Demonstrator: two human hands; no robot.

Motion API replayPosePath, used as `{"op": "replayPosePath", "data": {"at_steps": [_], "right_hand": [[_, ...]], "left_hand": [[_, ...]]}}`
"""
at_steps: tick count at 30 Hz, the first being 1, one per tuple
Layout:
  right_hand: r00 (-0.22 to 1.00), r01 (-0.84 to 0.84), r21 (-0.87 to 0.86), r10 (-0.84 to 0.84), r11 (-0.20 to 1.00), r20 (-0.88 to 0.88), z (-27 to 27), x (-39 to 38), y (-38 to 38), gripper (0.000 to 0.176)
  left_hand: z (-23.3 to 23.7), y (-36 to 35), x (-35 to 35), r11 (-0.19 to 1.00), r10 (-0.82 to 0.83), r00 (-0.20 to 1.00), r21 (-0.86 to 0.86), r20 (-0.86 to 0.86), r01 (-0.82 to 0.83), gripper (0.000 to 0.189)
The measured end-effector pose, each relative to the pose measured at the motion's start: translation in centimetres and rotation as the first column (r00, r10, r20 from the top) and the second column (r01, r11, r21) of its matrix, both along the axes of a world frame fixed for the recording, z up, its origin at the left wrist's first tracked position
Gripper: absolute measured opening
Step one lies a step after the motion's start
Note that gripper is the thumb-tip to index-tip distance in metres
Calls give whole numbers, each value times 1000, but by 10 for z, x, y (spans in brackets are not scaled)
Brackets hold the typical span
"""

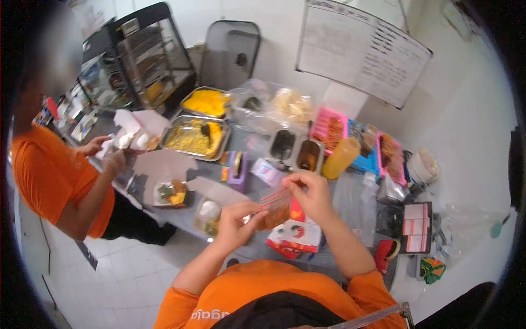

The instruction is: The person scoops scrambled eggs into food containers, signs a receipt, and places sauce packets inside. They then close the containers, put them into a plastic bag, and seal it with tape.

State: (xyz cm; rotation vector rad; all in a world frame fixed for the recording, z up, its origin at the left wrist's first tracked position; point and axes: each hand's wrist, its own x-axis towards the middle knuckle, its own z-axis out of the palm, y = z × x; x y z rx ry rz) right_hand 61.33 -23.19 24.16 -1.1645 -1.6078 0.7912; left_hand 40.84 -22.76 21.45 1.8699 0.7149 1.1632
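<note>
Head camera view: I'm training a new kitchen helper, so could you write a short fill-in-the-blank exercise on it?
1. The left hand and right hand hold a clear bag with ____ lines on it.
2. The co-worker's shirt is ____.
3. The bottle near a pink basket is ____.
4. The whiteboard is up against the ____.

Missing words: red; orange; yellow; wall.

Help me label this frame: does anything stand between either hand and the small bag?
Nothing visible does: the left hand and right hand are both at the red-lined edge of the bag. The red-white pack shows behind it, not between.
</note>
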Motion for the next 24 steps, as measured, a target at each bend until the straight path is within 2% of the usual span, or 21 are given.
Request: {"op": "replayPosePath", "data": {"at_steps": [2,3,4,5,7,8,9,10,12,14,15,16,17,18,20,22,24], "right_hand": [[986,149,4,-149,989,69,-16,-44,-5,14],[990,127,-4,-127,992,66,-28,-66,-6,14],[977,123,-105,-139,987,-165,-43,-89,-6,14],[909,97,-207,-171,974,-380,-56,-106,-6,15],[932,85,-234,-160,969,-324,-82,-131,-7,16],[951,92,-251,-160,964,-266,-90,-141,-7,18],[984,132,-111,-144,985,-102,-86,-150,-7,15],[986,127,-120,-139,985,-98,-89,-157,-6,15],[990,136,95,-131,986,-52,-93,-169,-6,10],[993,114,128,-109,985,-43,-94,-172,-2,7],[958,72,12,-66,997,-279,-91,-174,1,8],[863,5,-89,-49,996,-503,-88,-175,4,9],[835,-91,-182,-24,979,-549,-86,-172,8,16],[836,-81,-190,-37,978,-548,-87,-173,14,16],[939,-36,-402,-106,915,-326,-94,-173,27,12],[952,-48,-387,-74,921,-296,-119,-169,47,10],[952,-115,-489,-45,864,-303,-121,-169,57,10]], "left_hand": [[-20,-5,-38,980,186,982,-71,-35,-188,8],[-14,-13,-55,953,235,970,-184,-56,-241,11],[-29,-16,-72,947,251,966,-192,-61,-258,11],[-52,-18,-89,903,298,954,-315,-34,-293,12],[-63,-20,-115,763,341,940,-586,4,-274,15],[-68,-20,-126,752,350,937,-596,0,-281,15],[-74,-20,-136,711,346,938,-658,22,-247,15],[-79,-18,-144,669,342,939,-714,46,-208,15],[-90,-12,-158,652,359,929,-736,90,-181,15],[-96,-4,-171,637,368,921,-756,131,-147,14],[-99,2,-181,653,432,881,-741,194,-157,14],[-100,8,-192,667,490,834,-725,256,-170,14],[-100,12,-207,649,539,818,-718,202,-251,13],[-104,14,-221,645,533,823,-724,198,-244,13],[-109,18,-245,677,567,820,-614,81,-407,14],[-108,20,-257,667,566,822,-617,57,-417,14],[-109,22,-263,657,571,820,-617,34,-432,15]]}}
